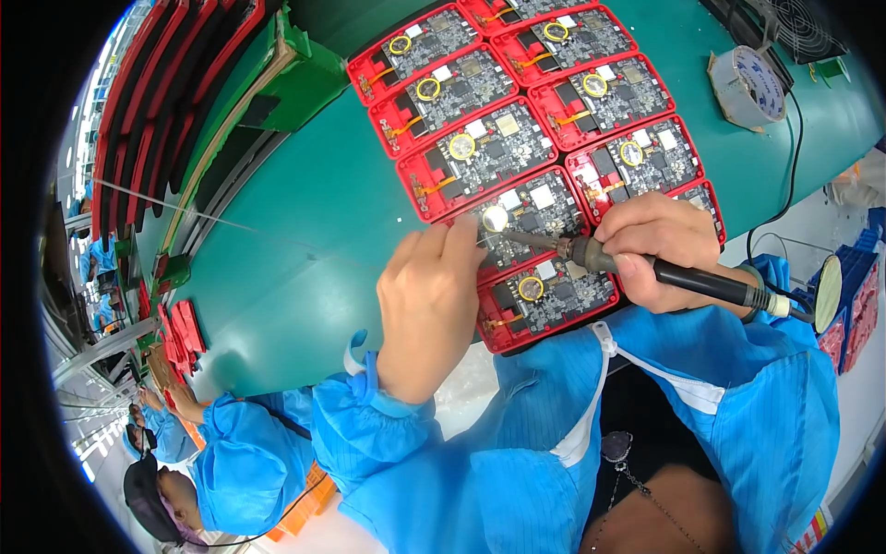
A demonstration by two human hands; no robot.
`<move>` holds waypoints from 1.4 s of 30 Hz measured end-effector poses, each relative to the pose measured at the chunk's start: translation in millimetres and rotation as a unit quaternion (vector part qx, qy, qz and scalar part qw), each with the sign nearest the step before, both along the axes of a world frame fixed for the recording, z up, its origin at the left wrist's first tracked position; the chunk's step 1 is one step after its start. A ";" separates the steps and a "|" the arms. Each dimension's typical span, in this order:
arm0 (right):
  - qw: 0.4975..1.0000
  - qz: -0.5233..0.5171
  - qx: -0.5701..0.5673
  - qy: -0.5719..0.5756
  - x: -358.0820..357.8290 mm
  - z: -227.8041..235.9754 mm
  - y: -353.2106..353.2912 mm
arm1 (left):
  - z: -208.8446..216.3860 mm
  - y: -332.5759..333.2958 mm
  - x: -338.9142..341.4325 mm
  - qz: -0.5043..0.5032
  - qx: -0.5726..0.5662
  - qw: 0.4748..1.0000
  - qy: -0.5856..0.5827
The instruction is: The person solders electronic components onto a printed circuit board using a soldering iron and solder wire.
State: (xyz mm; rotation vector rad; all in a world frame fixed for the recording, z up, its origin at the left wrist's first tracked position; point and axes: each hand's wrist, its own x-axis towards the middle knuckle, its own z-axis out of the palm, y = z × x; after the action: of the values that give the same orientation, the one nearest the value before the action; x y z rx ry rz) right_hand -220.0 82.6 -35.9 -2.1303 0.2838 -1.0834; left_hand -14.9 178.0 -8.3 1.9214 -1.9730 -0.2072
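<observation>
My right hand [666, 242] grips a soldering iron [706, 283] by its black handle. The iron's tip reaches left to a circuit board [544, 220] in a red case, just beside a shiny round coin cell [496, 218]. At that case's left end my left hand [432, 300] is closed in a pinch; whatever its fingertips hold is too small to make out. One more red case [551, 294] with a board and a yellow-ringed coin cell lies nearer to me. My fingers hide the left part of the board under the iron.
Several more red cases with boards [500, 143] stand in two columns on the green table [295, 249]. A tape roll [749, 88] sits far right, near a black cable [796, 175]. Red-and-black parts fill a rack [175, 102] at left. A person in blue [249, 462] works at lower left.
</observation>
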 end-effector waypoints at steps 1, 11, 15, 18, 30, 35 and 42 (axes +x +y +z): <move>1.000 0.006 -0.006 0.002 0.3 0.0 -0.4 | -0.3 -0.8 -0.4 0.001 0.000 1.000 0.000; 0.998 0.001 -0.054 0.014 9.5 6.3 -0.8 | -4.6 -11.4 -1.8 -0.025 0.031 0.999 -0.033; 0.998 0.004 -0.064 0.017 12.3 11.8 -1.5 | -5.6 -15.6 1.2 -0.036 0.045 0.998 -0.020; 0.997 0.008 -0.072 0.027 13.8 14.4 -0.3 | -4.1 -17.8 1.6 -0.038 0.045 0.998 -0.010; 0.995 -0.022 -0.098 0.025 -20.5 45.2 -30.3 | 17.5 -17.7 10.3 0.036 0.028 0.988 0.145; 0.954 0.077 -0.289 0.028 14.3 63.0 -57.6 | 34.8 -24.8 6.7 0.029 -0.030 0.972 0.233; 0.901 0.071 -0.426 0.033 41.0 75.1 -75.6 | 63.5 -42.3 -6.0 -0.071 -0.100 0.935 0.333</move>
State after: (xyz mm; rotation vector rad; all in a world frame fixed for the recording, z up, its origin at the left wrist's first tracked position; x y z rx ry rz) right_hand -179.1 7.0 39.3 -2.8917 -0.3980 -1.1715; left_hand -20.9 135.7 55.2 1.3345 -1.5869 -0.5867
